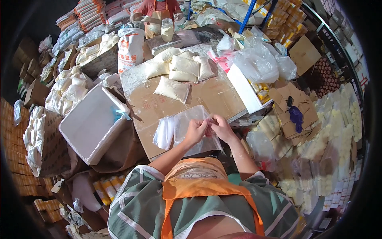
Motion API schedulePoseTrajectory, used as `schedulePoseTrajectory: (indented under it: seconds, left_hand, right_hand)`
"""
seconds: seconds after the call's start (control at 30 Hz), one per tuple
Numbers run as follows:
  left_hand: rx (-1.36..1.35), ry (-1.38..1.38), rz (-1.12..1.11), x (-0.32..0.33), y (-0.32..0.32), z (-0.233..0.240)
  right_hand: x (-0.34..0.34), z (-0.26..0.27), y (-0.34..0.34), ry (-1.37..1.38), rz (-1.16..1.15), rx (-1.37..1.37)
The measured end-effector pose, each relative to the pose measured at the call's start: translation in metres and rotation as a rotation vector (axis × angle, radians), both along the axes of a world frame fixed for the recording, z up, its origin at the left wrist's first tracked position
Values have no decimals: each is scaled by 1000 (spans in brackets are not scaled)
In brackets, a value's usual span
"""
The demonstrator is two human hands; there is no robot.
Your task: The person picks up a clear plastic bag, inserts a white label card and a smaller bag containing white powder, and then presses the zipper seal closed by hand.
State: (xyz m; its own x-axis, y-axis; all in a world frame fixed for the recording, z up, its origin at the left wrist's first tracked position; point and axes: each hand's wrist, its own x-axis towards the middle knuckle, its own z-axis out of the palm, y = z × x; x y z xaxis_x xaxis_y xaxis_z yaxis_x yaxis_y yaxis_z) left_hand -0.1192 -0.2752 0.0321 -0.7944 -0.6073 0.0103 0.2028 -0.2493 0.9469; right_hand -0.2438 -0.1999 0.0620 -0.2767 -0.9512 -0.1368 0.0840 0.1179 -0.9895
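Observation:
Both of my hands meet over the near edge of a cardboard-covered table (155, 125). My left hand (196, 130) and my right hand (222, 128) pinch a clear plastic bag (191, 118) near its right side, fingertips close together. To the left of it lies a stack of flat clear plastic bags (164, 133). Farther up the table rests a single filled bag of pale powder (172, 89), with a pile of similar filled bags (183, 67) behind it. What the fingertips hold exactly is partly hidden by the fingers.
A white foam box (94, 122) stands left of the table; another foam box (244, 89) with yellow packets is at the right. A large printed sack (130, 49) stands at the back left. Across the table, a person in an apron (158, 18) is near a clear container of powder (167, 30).

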Motion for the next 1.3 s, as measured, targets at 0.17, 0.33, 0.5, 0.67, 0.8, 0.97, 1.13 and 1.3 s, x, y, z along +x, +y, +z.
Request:
schedulePoseTrajectory:
  seconds: [0.17, 0.33, 0.5, 0.67, 0.8, 0.97, 1.13, 1.3]
  left_hand:
    - [-828, -460, 671, 8, -10, -31]
    - [-1120, -586, 414, 21, -30, 16]
    - [-962, -642, 583, 55, -64, -13]
    - [-718, -1020, 506, 87, -63, -42]
    - [-705, -1001, 360, 61, -51, -81]
    - [-711, -916, 339, 0, -47, -62]
    - [-612, -895, 410, -33, -56, -56]
    - [-482, -976, 465, -69, -69, -49]
  right_hand:
    - [9, -23, -19, 855, -73, -106]
    - [19, -23, -42, 1088, -35, -126]
    - [3, -26, -55, 1162, -167, -197]
    - [-21, -50, -31, 994, -177, 203]
    - [0, -44, -33, 1033, -261, 9]
    - [-3, -52, -43, 1050, -73, -390]
    - [-58, -69, -67, 1148, -207, -381]
    - [-79, -90, -79, 844, -6, -308]
